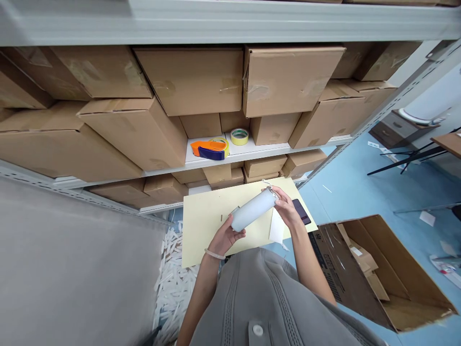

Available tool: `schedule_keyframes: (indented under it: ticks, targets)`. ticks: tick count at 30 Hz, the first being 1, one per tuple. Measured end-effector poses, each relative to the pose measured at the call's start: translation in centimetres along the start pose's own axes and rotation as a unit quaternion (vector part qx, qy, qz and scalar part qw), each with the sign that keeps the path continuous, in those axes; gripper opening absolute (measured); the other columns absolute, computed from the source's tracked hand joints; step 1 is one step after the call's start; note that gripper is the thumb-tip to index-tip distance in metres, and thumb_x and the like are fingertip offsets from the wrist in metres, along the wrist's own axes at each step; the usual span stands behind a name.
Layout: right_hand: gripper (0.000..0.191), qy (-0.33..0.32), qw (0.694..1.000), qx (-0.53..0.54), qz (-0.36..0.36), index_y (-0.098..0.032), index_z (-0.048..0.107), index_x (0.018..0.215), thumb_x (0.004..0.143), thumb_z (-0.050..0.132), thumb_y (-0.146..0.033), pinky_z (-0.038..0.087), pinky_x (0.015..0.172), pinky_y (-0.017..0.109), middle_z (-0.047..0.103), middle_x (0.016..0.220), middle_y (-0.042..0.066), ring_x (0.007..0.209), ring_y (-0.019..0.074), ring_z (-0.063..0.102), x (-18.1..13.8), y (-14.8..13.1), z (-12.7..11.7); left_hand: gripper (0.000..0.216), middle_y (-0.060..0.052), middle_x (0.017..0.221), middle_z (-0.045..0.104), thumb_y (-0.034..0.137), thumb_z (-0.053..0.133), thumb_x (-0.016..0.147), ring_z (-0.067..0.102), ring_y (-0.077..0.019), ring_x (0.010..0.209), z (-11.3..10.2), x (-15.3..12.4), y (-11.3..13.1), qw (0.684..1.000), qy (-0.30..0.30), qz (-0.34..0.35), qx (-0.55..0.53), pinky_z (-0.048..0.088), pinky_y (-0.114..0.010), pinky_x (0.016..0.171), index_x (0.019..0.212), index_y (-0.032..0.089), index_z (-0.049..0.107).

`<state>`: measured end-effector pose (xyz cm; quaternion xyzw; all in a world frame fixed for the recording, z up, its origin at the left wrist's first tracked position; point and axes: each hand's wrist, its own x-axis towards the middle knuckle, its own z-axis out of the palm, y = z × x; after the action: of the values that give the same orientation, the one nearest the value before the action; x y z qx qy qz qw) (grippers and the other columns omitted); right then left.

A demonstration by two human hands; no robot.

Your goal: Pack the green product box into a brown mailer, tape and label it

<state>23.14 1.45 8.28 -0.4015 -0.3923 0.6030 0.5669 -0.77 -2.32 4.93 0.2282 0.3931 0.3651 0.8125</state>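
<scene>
I hold a white cylinder, like a bottle in a pale sleeve, tilted over a pale yellow board. My left hand is closed round its lower end. My right hand grips the upper end, where a small cord or tag sticks out. A white sheet of paper lies on the board under my right hand. A dark phone rests on the board's right part, just beyond my right wrist.
Metal shelves packed with cardboard boxes stand ahead. An orange and blue tape dispenser and a yellow tape roll sit on the shelf. An open carton lies on the blue floor at right; white packing pieces lie at left.
</scene>
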Motion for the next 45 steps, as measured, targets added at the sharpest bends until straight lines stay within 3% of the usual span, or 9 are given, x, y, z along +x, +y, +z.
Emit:
schedule_keyframes:
  ticks: [9,12,17,21,27,33,36,39,45]
  targets:
    - [0.047,0.021,1.000,-0.006,-0.010,-0.029,0.059,0.120,0.083,0.056,-0.058,0.044,0.099,0.041,0.058,0.132,0.006,0.116,0.0254,0.057,0.5,1.0,-0.8,0.051,-0.008,0.114,0.059,0.043,0.073,0.074,0.063,-0.0210,0.096,1.5,-1.4,0.8,0.937,0.133,0.287,0.145,0.055,-0.031,0.073,0.116,0.023,0.052]
    - [0.050,-0.014,0.999,-0.007,0.031,-0.028,0.059,0.121,0.087,0.048,-0.062,0.044,0.098,0.044,0.061,0.128,0.008,0.107,0.0258,0.062,0.2,1.1,-1.2,0.055,-0.010,0.120,0.055,0.039,0.075,0.073,0.059,-0.0239,0.108,2.0,-2.2,1.5,0.847,0.190,0.422,0.261,0.055,-0.036,0.082,0.119,0.022,0.050]
    - [0.054,-0.055,0.996,-0.014,0.068,-0.027,0.058,0.121,0.086,0.044,-0.066,0.048,0.091,0.044,0.065,0.117,0.008,0.088,0.0237,0.067,-0.1,0.8,-0.7,0.062,-0.011,0.120,0.054,0.026,0.078,0.070,0.056,-0.0275,0.115,2.7,-3.1,2.1,0.636,0.183,0.587,0.466,0.054,-0.045,0.088,0.124,0.024,0.047]
    - [0.049,-0.027,0.997,0.029,0.070,-0.027,0.058,0.114,0.084,0.047,-0.065,0.051,0.083,0.043,0.067,0.109,0.007,0.083,0.0238,0.068,0.2,0.8,-0.3,0.063,-0.012,0.123,0.054,0.021,0.076,0.072,0.059,-0.0257,0.112,2.2,-2.9,1.4,0.541,0.142,0.609,0.561,0.056,-0.040,0.085,0.127,0.027,0.045]
    - [0.025,-0.003,0.991,0.109,0.079,-0.024,0.063,0.094,0.079,0.058,-0.044,0.053,0.077,0.041,0.066,0.101,0.004,0.075,0.0219,0.068,-0.1,1.4,-0.5,0.060,-0.014,0.126,0.054,0.014,0.069,0.077,0.059,-0.0254,0.114,0.4,-2.4,0.4,0.492,0.111,0.591,0.630,0.056,-0.038,0.086,0.131,0.026,0.045]
    - [0.028,0.053,0.988,0.087,0.119,-0.024,0.064,0.097,0.075,0.066,-0.042,0.054,0.067,0.033,0.060,0.080,-0.001,0.062,0.0151,0.063,0.3,2.5,-0.3,0.056,-0.012,0.127,0.057,0.006,0.059,0.081,0.058,-0.0267,0.114,0.2,-2.4,0.4,0.438,0.084,0.571,0.689,0.053,-0.042,0.086,0.131,0.027,0.047]
    - [0.032,0.108,0.983,0.071,0.132,-0.022,0.066,0.092,0.075,0.068,-0.049,0.054,0.058,0.029,0.058,0.074,-0.001,0.056,0.0131,0.059,0.7,2.8,-0.1,0.057,-0.011,0.129,0.058,0.007,0.058,0.082,0.057,-0.0274,0.116,0.5,-2.3,0.3,0.439,0.077,0.563,0.696,0.051,-0.043,0.088,0.133,0.029,0.046]
    - [0.031,0.149,0.979,0.067,0.122,-0.021,0.067,0.090,0.073,0.069,-0.047,0.052,0.053,0.027,0.057,0.068,-0.002,0.055,0.0129,0.057,0.8,2.9,0.2,0.060,-0.011,0.133,0.055,0.010,0.058,0.084,0.054,-0.0265,0.121,0.9,-2.2,0.1,0.491,0.080,0.551,0.670,0.048,-0.043,0.093,0.138,0.032,0.040]
    - [0.025,0.218,0.971,0.084,0.051,-0.022,0.065,0.084,0.072,0.065,-0.043,0.051,0.053,0.026,0.061,0.077,0.000,0.066,0.0147,0.057,0.1,2.9,0.3,0.084,-0.016,0.143,0.039,0.042,0.072,0.077,0.054,-0.0286,0.118,1.8,-2.2,-0.8,0.796,0.124,0.376,0.458,0.050,-0.045,0.093,0.145,0.028,0.025]
